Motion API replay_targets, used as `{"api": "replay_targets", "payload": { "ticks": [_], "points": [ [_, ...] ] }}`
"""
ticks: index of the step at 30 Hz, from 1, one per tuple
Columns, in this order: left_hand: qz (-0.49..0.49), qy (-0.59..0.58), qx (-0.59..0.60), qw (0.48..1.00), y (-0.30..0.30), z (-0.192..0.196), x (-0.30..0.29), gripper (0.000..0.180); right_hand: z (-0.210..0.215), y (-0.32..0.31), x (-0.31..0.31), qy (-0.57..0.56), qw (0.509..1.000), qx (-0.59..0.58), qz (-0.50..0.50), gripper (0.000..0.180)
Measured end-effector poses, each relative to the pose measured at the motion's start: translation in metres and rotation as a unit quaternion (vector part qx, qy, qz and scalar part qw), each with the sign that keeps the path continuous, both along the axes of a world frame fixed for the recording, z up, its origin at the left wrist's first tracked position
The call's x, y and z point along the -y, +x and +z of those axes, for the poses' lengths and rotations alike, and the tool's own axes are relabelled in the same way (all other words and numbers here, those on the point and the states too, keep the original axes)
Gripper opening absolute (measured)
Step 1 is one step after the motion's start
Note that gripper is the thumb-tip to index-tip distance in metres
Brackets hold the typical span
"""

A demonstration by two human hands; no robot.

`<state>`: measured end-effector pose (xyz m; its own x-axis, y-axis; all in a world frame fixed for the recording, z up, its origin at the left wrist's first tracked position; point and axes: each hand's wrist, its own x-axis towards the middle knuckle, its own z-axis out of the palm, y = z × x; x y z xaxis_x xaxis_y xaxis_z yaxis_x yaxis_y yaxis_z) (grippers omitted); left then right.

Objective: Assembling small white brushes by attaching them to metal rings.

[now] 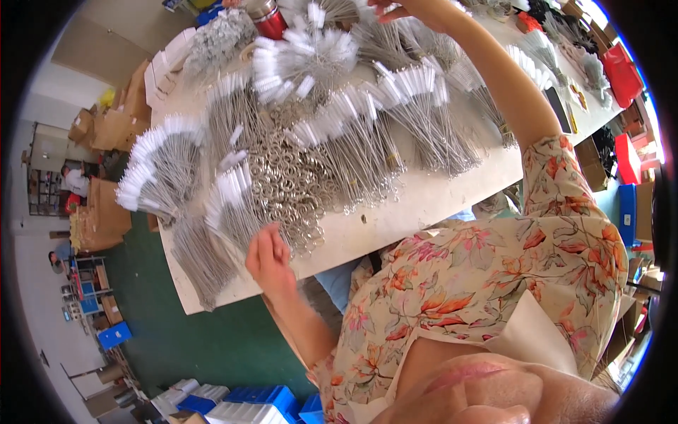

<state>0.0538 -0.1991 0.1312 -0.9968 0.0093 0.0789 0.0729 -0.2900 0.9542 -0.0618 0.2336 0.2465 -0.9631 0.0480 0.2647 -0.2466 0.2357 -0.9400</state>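
Note:
My left hand (pixel 271 258) hovers at the table's near edge, beside a heap of metal rings (pixel 286 177). Its fingers are curled together, and whatever they hold, if anything, is too small to make out. Close by lies a bundle of thin wire brushes (pixel 232 201) with white bristle heads. My right hand (pixel 397 10) reaches out to the far side, above more brushes (pixel 378 39). The upper picture edge cuts it off; its visible fingers are bent and apart, with nothing plainly between them. Several brush bundles (pixel 360 134) lie across the table, some with looped wire ends.
The pale table (pixel 353 233) carries a red metal flask (pixel 266 20) and a grey tangled pile (pixel 219 46) at the far side. Cardboard boxes (pixel 106 205) stand to the left, blue and white bins (pixel 261 403) on the green floor below. Other people are in the background.

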Motion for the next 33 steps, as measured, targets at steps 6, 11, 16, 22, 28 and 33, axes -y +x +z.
{"api": "replay_targets", "payload": {
  "ticks": [6, 11, 16, 22, 28, 33],
  "points": [
    [-0.072, -0.113, -0.171, 0.976, -0.034, 0.047, -0.100, 0.020, -0.036, 0.038, 0.127, -0.194, 0.966, -0.096, 0.144, 0.030],
    [-0.033, -0.214, -0.274, 0.937, -0.056, 0.028, -0.119, 0.016, -0.056, 0.082, 0.199, -0.161, 0.975, 0.053, 0.147, 0.028],
    [0.169, -0.287, -0.425, 0.841, -0.039, 0.002, -0.097, 0.014, -0.111, 0.085, 0.172, -0.014, 0.992, -0.124, 0.005, 0.027],
    [0.065, -0.179, -0.403, 0.895, -0.006, -0.049, -0.108, 0.024, -0.134, 0.097, 0.201, -0.583, 0.764, 0.151, 0.231, 0.023],
    [0.085, -0.316, -0.423, 0.845, -0.009, -0.022, -0.046, 0.064, -0.106, 0.116, 0.181, -0.238, 0.921, 0.225, 0.212, 0.021],
    [-0.292, -0.065, -0.112, 0.947, 0.023, -0.005, -0.063, 0.072, -0.105, 0.139, 0.205, 0.084, 0.948, 0.081, 0.297, 0.016]
  ]
}}
